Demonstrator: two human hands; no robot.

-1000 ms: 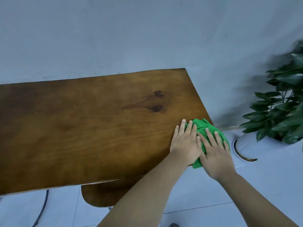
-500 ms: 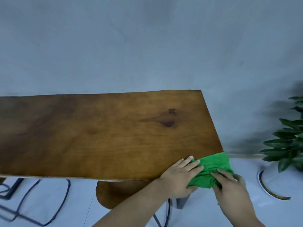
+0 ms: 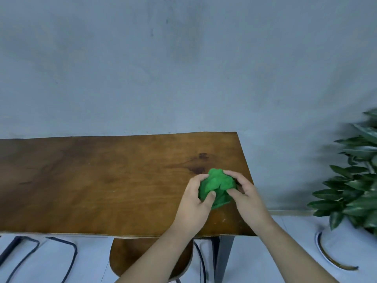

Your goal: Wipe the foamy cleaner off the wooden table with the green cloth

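Observation:
The green cloth [image 3: 217,185] is bunched into a ball above the right end of the wooden table [image 3: 102,180]. My left hand [image 3: 196,199] grips its left side, thumb pressed into the cloth. My right hand [image 3: 243,193] grips its right side, fingers curled over the top. The table top is dark brown with a darker knot [image 3: 199,166] just behind the cloth. I see no foam on the wood.
A potted plant [image 3: 357,180] in a white pot [image 3: 336,244] stands on the floor to the right. A round wooden stool [image 3: 130,256] sits under the table's front edge, beside a dark table leg [image 3: 223,258]. Black cables [image 3: 51,256] lie on the floor at lower left. A grey wall is behind.
Both hands went from pressing the cloth flat at the table's right front corner to gathering it into a ball, now held further in over the table top.

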